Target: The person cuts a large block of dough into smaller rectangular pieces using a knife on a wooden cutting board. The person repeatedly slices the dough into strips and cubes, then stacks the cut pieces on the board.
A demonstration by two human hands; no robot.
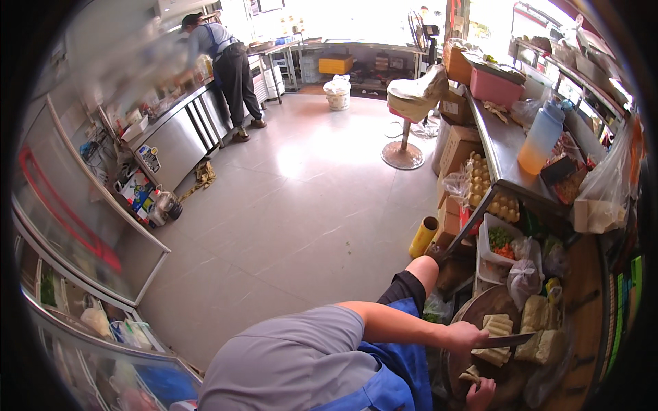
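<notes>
My left hand [465,336] grips a knife [509,340], its blade pointing right over sliced pale-yellow food blocks [496,329], which look like tofu. The blocks lie on a round chopping block [462,383]. Lower down, my right hand [480,394] is beside a small pale piece [469,374], with its fingertips at or against the piece; whether they pinch it is unclear. Larger pale-yellow blocks [540,329] stand at the right of the chopping block. A tied plastic bag [524,280] sits just above them.
Above the chopping block are a white tub [488,226] of chopped vegetables, egg trays [478,180] and a steel table [493,128] with a blue-orange bottle [541,136]. A covered stool [403,146] stands beyond. Another person [226,51] bends over the left counter; an open glass door [103,226] juts out.
</notes>
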